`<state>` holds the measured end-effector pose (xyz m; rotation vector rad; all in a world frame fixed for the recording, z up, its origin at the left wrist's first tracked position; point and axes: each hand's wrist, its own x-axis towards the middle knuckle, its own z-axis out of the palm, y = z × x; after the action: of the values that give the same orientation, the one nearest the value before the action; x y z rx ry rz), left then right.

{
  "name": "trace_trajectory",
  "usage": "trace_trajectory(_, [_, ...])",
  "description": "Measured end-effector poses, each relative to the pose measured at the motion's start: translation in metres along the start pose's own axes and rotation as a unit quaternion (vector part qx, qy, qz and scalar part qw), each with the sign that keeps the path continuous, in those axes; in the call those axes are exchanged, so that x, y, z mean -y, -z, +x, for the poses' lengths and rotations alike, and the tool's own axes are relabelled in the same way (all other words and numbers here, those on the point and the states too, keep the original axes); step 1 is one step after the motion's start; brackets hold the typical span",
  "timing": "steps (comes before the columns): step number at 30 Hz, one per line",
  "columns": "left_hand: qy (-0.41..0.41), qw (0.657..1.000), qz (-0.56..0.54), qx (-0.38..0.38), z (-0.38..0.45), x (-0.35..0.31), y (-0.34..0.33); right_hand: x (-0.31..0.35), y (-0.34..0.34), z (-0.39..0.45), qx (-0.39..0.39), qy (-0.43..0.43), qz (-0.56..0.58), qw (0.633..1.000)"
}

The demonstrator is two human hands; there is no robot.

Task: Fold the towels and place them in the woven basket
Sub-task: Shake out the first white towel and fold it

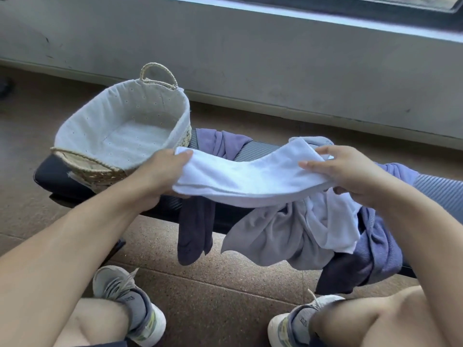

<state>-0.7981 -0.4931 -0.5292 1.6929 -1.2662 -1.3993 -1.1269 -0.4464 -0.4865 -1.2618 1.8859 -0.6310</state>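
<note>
A folded white towel [240, 176] stretches between my hands above a dark bench [57, 179]. My left hand [160, 171] grips its left end, thumb on top. My right hand [348, 171] holds its right end, fingers spread over the cloth. The woven basket [120, 131] with a white fabric liner and rope handles stands on the bench's left end, just beyond my left hand; I see only the liner inside it. Below the towel lie unfolded towels: a grey one [275, 236], a purple one [380, 246] and a dark one [195, 229], hanging over the bench's front edge.
A grey wall [250, 53] under a window ledge runs behind the bench. The floor [213, 279] is speckled brown tile. My knees and grey sneakers [125, 301] are at the bottom of the view, close to the bench.
</note>
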Motion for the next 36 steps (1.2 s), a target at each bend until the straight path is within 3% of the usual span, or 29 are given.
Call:
trace_trajectory(2, [0.005, 1.000, 0.025, 0.008, -0.005, -0.001, 0.006, -0.003, 0.002, 0.000, -0.009, 0.001, -0.034, 0.999])
trace_trajectory(6, [0.079, 0.975, 0.201, 0.047, -0.014, 0.012, -0.005, -0.005, -0.008, -0.005, 0.045, -0.042, -0.209, 0.976])
trace_trajectory(13, [0.087, 0.944, 0.316, 0.046, -0.016, 0.009, -0.007, -0.001, -0.010, -0.005, 0.046, -0.046, -0.265, 0.962])
trace_trajectory(17, [0.090, 0.951, 0.292, 0.047, -0.014, 0.016, -0.003, -0.003, -0.013, -0.004, 0.021, -0.046, -0.267, 0.962])
trace_trajectory(22, [-0.020, 0.956, 0.294, 0.002, -0.001, 0.022, -0.010, -0.005, -0.021, 0.009, 0.001, -0.045, -0.244, 0.969])
trace_trajectory(26, [-0.040, 0.966, 0.249, -0.052, -0.001, 0.016, -0.021, 0.000, -0.023, 0.014, -0.004, -0.040, -0.187, 0.982])
trace_trajectory(31, [-0.142, 0.970, 0.160, -0.113, -0.010, -0.002, -0.025, 0.002, -0.008, 0.009, 0.007, -0.014, -0.062, 0.998])
trace_trajectory(34, [-0.115, 0.982, 0.105, -0.107, -0.011, -0.003, -0.020, 0.005, 0.001, 0.002, -0.017, 0.001, 0.066, 0.998])
trace_trajectory(36, [-0.053, 0.995, 0.052, -0.065, -0.011, -0.001, -0.019, 0.002, 0.004, 0.001, -0.062, -0.007, -0.020, 0.998])
